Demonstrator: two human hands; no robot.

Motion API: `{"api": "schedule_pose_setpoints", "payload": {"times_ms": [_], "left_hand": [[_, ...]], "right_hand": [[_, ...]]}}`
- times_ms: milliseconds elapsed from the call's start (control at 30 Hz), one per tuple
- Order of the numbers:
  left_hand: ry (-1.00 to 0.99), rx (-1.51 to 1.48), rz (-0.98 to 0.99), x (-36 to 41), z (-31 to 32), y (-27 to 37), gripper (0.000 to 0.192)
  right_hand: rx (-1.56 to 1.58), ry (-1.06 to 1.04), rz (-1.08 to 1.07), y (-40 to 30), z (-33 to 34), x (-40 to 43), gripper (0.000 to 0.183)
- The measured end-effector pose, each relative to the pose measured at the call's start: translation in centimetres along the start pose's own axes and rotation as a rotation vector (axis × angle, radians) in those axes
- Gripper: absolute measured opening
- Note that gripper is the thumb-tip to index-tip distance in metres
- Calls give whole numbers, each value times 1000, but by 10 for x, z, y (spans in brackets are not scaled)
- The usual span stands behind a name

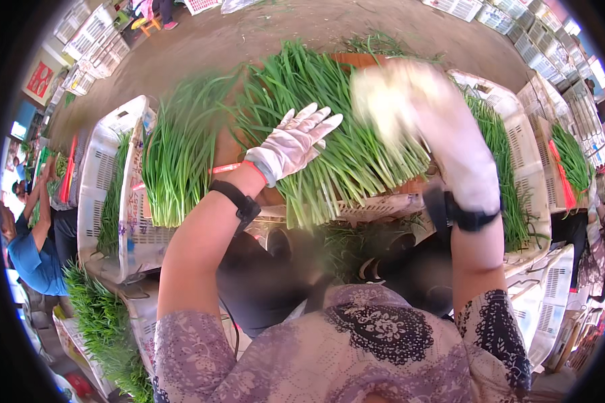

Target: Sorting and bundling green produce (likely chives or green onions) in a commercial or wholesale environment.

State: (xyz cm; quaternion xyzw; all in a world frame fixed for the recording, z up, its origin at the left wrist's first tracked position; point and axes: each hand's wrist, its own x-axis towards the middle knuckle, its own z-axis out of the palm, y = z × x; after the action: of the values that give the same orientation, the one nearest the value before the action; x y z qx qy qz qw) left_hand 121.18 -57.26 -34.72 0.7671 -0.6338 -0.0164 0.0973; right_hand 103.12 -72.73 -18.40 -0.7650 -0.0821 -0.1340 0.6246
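A spread layer of garlic chives lies on a brown board in front of me, pale stem ends towards me. My left hand, in a white glove, rests on the stems with fingers stretched out and grips nothing. My right hand is a white-gloved blur over the right part of the layer. Whether its fingers hold any stems cannot be made out. Left of my left hand lies a separate pile of garlic chives. A red strip shows by my left wrist.
White plastic crates holding greens flank me at left and right. Loose leaf scraps lie on the floor between my legs. A person in a blue shirt is at far left. Stacked crates stand beyond.
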Motion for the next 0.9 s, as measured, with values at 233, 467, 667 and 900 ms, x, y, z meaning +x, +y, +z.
{"api": "schedule_pose_setpoints", "payload": {"times_ms": [233, 467, 667, 900], "left_hand": [[86, -7, -51, 1, -30, 18, 90], [-134, 1, -47, -8, -18, 12, 100], [-227, -41, -5, -4, -20, 7, 105], [-264, -58, -13, -5, -19, 8, 103]], "right_hand": [[-570, 18, 43, 112, 84, -58, 36], [-799, 262, 181, 171, 83, -81, 38], [-911, 281, 58, 174, 74, -83, 28], [-1130, 224, -77, 139, 100, -60, 27]]}}
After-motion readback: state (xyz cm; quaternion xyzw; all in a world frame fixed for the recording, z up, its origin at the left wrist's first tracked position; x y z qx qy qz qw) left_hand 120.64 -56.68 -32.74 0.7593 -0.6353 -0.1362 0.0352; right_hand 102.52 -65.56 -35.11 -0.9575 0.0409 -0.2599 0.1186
